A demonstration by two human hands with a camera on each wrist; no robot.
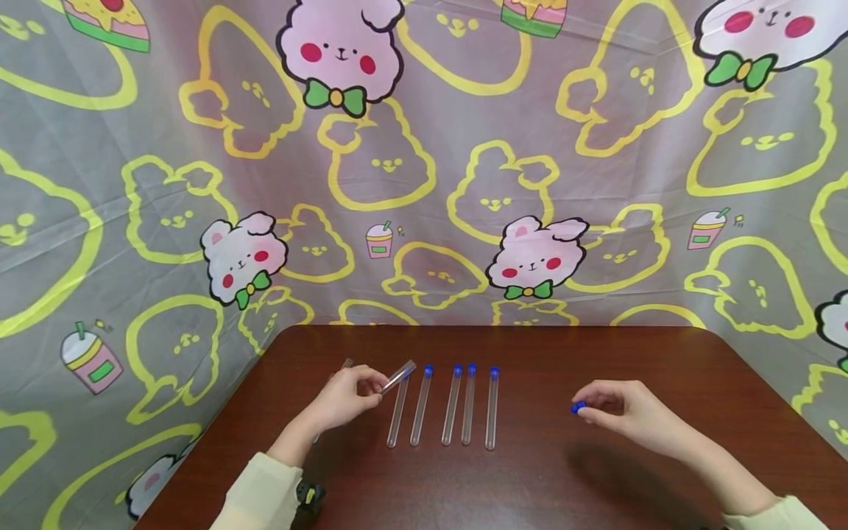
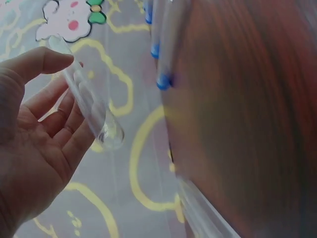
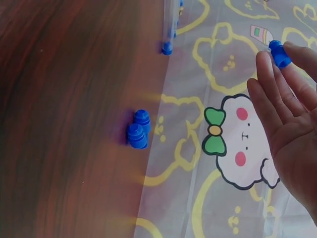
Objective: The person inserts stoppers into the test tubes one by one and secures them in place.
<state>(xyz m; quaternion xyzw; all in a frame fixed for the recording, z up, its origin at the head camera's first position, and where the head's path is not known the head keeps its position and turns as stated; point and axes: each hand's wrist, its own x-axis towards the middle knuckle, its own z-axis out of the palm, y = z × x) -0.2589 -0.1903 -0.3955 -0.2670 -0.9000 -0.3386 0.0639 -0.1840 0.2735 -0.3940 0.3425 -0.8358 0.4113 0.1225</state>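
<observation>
My left hand (image 1: pixel 347 397) pinches a clear test tube (image 2: pixel 89 99) between thumb and fingers, holding it tilted above the table. No cap shows on this tube; its rounded end points down to the right in the left wrist view. My right hand (image 1: pixel 626 412) pinches a small blue cap (image 3: pixel 280 54) between thumb and fingertips, apart from the tube. Two more blue caps (image 3: pixel 138 130) rest on the table in the right wrist view. Between my hands lie several test tubes with blue caps (image 1: pixel 492 408), side by side, their capped ends pointing away.
Another clear tube (image 2: pixel 208 213) lies on the brown wooden table (image 1: pixel 530 471), mostly hidden behind my left hand in the head view. A patterned cloth (image 1: pixel 424 184) with cartoon animals hangs along the table's back and sides.
</observation>
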